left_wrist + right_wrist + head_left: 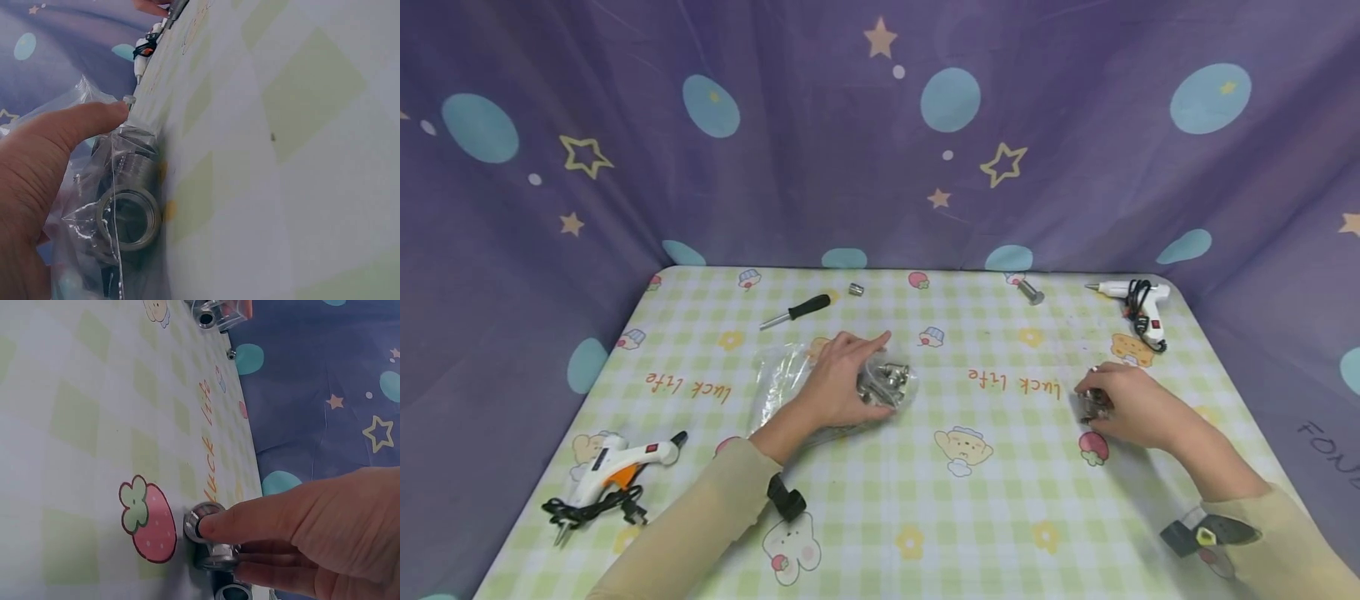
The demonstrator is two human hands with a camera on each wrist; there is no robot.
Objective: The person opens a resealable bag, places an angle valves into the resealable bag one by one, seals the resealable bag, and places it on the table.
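Observation:
My left hand lies cupped over a clear plastic bag of metal fittings near the middle of the table, its fingers curved round the lump of parts. In the left wrist view the thumb lies along the bag against a threaded metal ring. My right hand is low on the table at the right and pinches a small metal fitting that stands beside a printed strawberry. Another fitting lies just under that hand.
A black-handled screwdriver, a small metal nut and a metal stud lie near the far edge. One white glue gun lies at the back right, another at the front left. A purple curtain surrounds the checked tablecloth.

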